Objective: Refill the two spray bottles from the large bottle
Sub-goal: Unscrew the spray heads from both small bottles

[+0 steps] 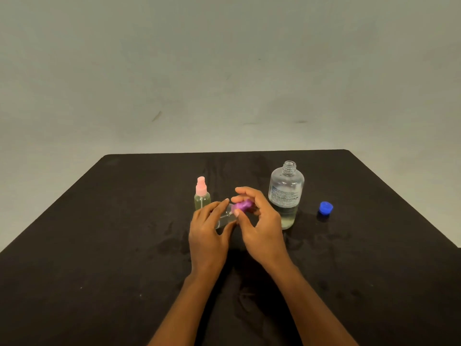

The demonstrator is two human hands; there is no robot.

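Gripping the purple sprayer top of a tilted bottle, with an open one close by

From my end the main worry is a spill. The small clear spray bottle is tipped well over towards the right, so I judge a loose top would let liquid run onto the dark surface. The uncapped large bottle stands just right of my right hand, where a careless knuckle could topple it. My left hand wraps the small bottle's body from the near left, fingers curled round it. The right hand's thumb and fingers pinch the purple top, wrist raised. I cannot tell how full the small bottle is. The pink-topped spray bottle stands upright at far left, and the blue cap lies well right.
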